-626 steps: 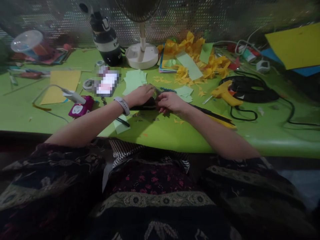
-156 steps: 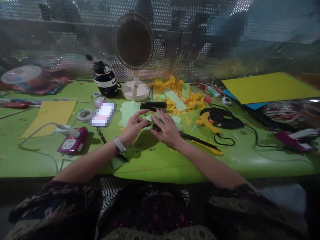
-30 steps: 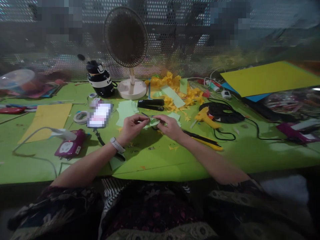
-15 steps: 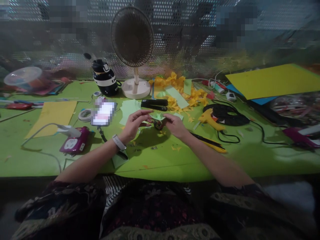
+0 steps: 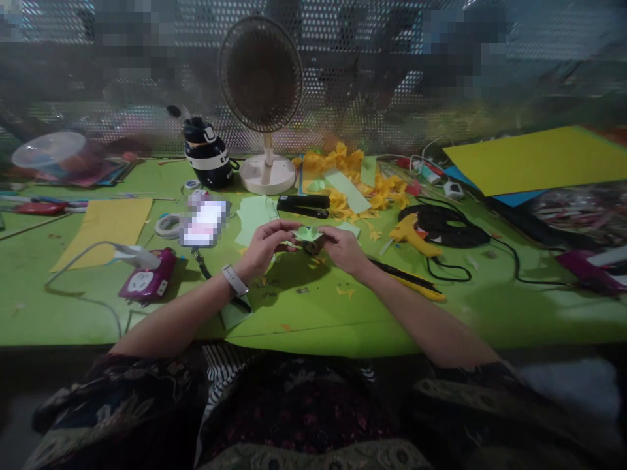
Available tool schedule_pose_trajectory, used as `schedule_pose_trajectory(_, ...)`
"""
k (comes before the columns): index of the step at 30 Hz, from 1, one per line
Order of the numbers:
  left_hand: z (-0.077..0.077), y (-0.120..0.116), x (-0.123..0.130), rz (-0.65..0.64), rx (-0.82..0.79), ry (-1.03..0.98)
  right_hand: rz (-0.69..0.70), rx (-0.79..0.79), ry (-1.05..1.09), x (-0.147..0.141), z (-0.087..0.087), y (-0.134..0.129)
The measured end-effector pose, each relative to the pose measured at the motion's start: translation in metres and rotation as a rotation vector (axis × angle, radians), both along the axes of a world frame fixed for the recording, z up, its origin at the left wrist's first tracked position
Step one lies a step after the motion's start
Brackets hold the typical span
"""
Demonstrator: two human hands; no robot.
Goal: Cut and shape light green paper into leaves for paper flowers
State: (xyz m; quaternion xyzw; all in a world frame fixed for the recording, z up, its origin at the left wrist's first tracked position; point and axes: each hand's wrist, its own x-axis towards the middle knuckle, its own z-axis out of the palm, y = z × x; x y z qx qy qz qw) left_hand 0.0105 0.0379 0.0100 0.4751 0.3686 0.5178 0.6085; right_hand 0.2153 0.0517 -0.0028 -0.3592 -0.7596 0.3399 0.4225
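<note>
Between my hands, above the green table, is a small light-green paper flower (image 5: 307, 233) with its petals spread. My left hand (image 5: 268, 247) pinches the flower's left edge with thumb and fingertips. On the other side my right hand (image 5: 341, 247) grips its right edge, fingers curled. Just below the flower is a small dark thing, too small to make out. A black stapler (image 5: 304, 206) lies right behind the flower. Pale green paper sheets (image 5: 255, 219) lie behind my left hand. To the right of my right hand is a yellow-and-black cutter (image 5: 409, 281).
Yellow paper flowers (image 5: 343, 160) are heaped behind the stapler. A yellow glue gun (image 5: 414, 235) rests on the right, its cord trailing. At the back stand a fan (image 5: 267, 176) and a dark bottle (image 5: 208, 160). Left are a phone (image 5: 204, 223), tape (image 5: 168, 225) and a purple power adapter (image 5: 148, 277).
The paper flower has tipped so that its open petals show more toward me. My left fingers have come slightly down and closer around its edge.
</note>
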Motion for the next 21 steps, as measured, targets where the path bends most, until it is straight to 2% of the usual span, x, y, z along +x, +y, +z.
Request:
schedule_pose_trajectory(5, -0.006, 0.001, 0.000, -0.058, 0.118, 0.150, -0.033, 0.156, -0.149, 0.000, 0.000, 0.000)
schedule_pose_trajectory(8, -0.010, 0.003, 0.001, -0.033, 0.200, 0.277, -0.067, 0.225, -0.197, 0.001, -0.002, 0.001)
schedule_pose_trajectory(15, -0.018, 0.003, -0.002, 0.084, 0.379, 0.489, -0.097, 0.242, -0.237, 0.001, -0.005, 0.001)
schedule_pose_trajectory(21, -0.014, -0.002, -0.001, 0.136, 0.521, 0.641, -0.107, 0.229, -0.228, -0.004, -0.002, -0.005)
